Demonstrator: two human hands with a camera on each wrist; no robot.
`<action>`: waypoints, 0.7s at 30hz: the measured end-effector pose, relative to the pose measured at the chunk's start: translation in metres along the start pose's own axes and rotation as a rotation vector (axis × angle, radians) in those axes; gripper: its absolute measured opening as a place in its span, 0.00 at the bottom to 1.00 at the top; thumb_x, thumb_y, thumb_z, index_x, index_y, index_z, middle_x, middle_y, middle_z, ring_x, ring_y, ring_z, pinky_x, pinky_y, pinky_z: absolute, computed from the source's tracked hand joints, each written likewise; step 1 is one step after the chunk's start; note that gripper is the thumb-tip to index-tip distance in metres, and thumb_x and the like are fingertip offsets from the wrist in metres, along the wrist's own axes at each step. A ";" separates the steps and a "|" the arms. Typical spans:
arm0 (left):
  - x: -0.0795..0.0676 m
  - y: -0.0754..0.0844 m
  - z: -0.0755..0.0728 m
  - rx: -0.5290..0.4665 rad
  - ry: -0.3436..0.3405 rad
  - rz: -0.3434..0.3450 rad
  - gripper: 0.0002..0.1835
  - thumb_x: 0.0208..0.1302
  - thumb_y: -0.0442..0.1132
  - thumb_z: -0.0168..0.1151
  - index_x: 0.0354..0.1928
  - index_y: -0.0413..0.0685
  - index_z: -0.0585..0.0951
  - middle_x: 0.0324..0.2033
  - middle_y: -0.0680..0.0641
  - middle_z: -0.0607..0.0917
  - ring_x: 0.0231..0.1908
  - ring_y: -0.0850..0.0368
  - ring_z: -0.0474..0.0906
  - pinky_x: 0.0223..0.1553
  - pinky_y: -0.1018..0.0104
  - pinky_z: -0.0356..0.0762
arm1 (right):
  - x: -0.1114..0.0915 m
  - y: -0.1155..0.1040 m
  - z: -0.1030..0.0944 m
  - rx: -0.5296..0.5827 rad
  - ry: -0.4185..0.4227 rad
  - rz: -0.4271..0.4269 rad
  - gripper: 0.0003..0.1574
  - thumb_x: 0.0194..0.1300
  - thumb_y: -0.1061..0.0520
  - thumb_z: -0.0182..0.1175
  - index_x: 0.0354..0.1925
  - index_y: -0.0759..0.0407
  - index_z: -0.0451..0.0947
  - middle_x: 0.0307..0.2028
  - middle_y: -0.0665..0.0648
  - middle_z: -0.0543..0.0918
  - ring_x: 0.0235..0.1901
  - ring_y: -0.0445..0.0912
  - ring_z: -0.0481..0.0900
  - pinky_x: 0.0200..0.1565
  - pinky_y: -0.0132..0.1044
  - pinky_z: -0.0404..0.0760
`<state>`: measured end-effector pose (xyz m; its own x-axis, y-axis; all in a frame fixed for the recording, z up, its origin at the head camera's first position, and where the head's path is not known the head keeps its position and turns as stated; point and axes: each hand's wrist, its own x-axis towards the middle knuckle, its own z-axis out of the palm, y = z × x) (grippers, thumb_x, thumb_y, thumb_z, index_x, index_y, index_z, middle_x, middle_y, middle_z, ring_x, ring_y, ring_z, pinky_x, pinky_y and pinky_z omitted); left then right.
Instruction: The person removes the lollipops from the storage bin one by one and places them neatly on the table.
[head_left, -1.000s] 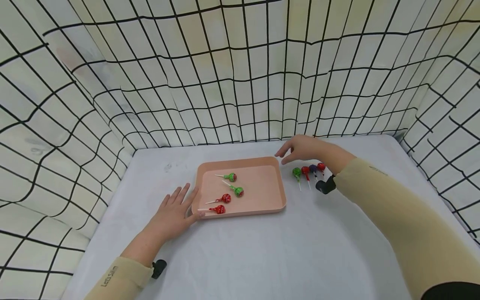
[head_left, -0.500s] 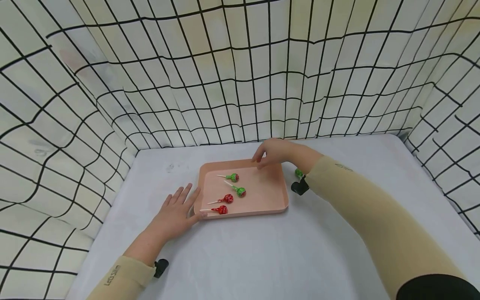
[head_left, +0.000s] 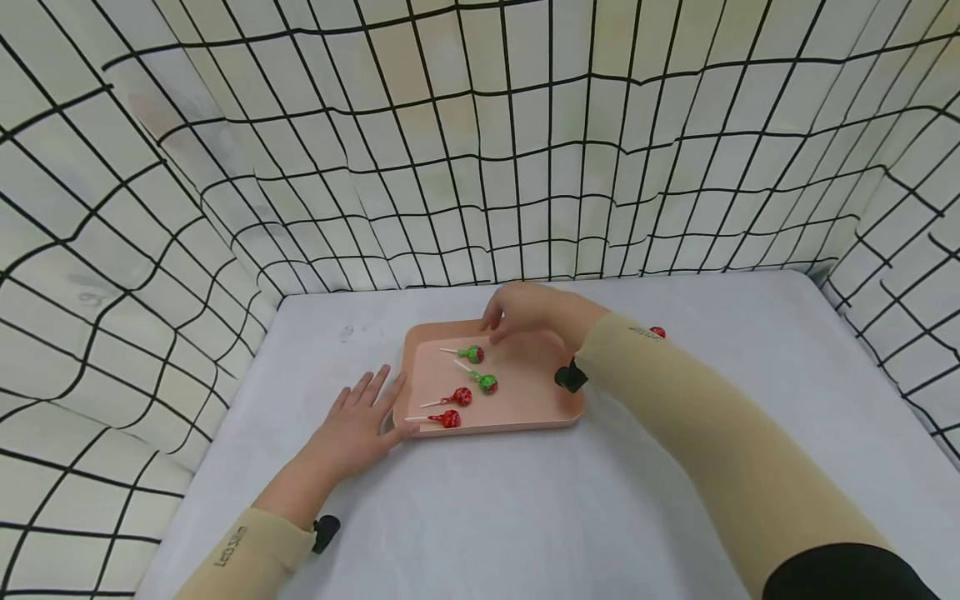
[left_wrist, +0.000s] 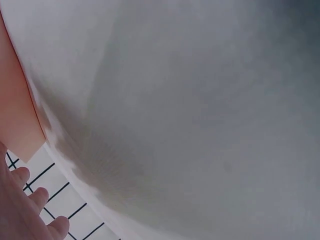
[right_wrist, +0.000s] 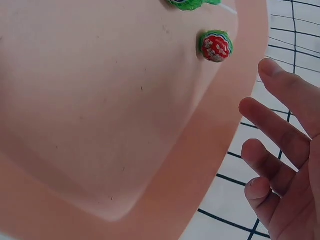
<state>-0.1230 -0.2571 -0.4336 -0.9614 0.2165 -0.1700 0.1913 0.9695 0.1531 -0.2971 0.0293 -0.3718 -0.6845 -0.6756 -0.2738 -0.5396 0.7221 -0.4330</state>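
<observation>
A pink tray [head_left: 540, 375] lies on the white-covered table with two green lollipops [head_left: 472, 354] and two red lollipops [head_left: 450, 418] in its left half, sticks toward the left. My left hand [head_left: 352, 437] is spread flat at the tray's left side, its thumb by the front left corner. Over the tray's back edge hovers my right hand [head_left: 525, 308], near the rearmost green lollipop. In the right wrist view its fingers [right_wrist: 275, 130] are apart and loosely bent, with nothing between them, beside a green lollipop's red-labelled head [right_wrist: 216, 46].
A red lollipop head [head_left: 657, 332] peeks out behind my right sleeve [head_left: 697, 417]; whatever else lies there is hidden. Black-and-white grid cloth [head_left: 525, 167] encloses the table at the back and sides.
My right hand has moved left from beside the group of lollipops right of the tray to over the tray's back edge. The left hand and the lollipops in the tray have stayed put.
</observation>
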 end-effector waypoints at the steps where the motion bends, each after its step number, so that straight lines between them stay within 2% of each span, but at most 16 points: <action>1: 0.000 0.000 0.000 0.000 -0.001 -0.001 0.50 0.64 0.71 0.51 0.79 0.52 0.51 0.77 0.39 0.48 0.75 0.35 0.42 0.71 0.34 0.41 | 0.002 -0.002 0.001 -0.014 -0.004 -0.005 0.18 0.62 0.46 0.70 0.51 0.41 0.86 0.42 0.41 0.83 0.47 0.40 0.75 0.52 0.36 0.75; 7: -0.001 -0.001 0.000 -0.006 -0.006 -0.009 0.50 0.64 0.72 0.51 0.79 0.53 0.51 0.78 0.40 0.47 0.75 0.36 0.41 0.72 0.35 0.40 | 0.020 -0.009 0.012 -0.094 -0.062 -0.056 0.19 0.63 0.46 0.69 0.53 0.46 0.86 0.43 0.45 0.83 0.44 0.41 0.78 0.48 0.35 0.77; 15: 0.000 0.000 0.002 -0.016 -0.003 -0.003 0.49 0.65 0.71 0.52 0.79 0.53 0.51 0.78 0.40 0.47 0.76 0.36 0.41 0.72 0.35 0.40 | 0.032 -0.017 0.024 -0.202 -0.076 -0.026 0.18 0.64 0.43 0.67 0.51 0.43 0.85 0.42 0.45 0.81 0.42 0.41 0.76 0.45 0.35 0.76; 21: 0.000 -0.003 0.004 -0.012 0.003 -0.007 0.49 0.64 0.72 0.50 0.79 0.54 0.51 0.78 0.41 0.47 0.76 0.37 0.42 0.72 0.35 0.40 | 0.033 -0.024 0.031 -0.192 -0.069 -0.006 0.11 0.65 0.50 0.65 0.47 0.42 0.86 0.40 0.43 0.80 0.42 0.42 0.75 0.47 0.34 0.76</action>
<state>-0.1230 -0.2594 -0.4377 -0.9633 0.2095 -0.1678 0.1824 0.9695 0.1635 -0.2915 -0.0152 -0.3967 -0.6493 -0.6837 -0.3333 -0.6313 0.7288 -0.2651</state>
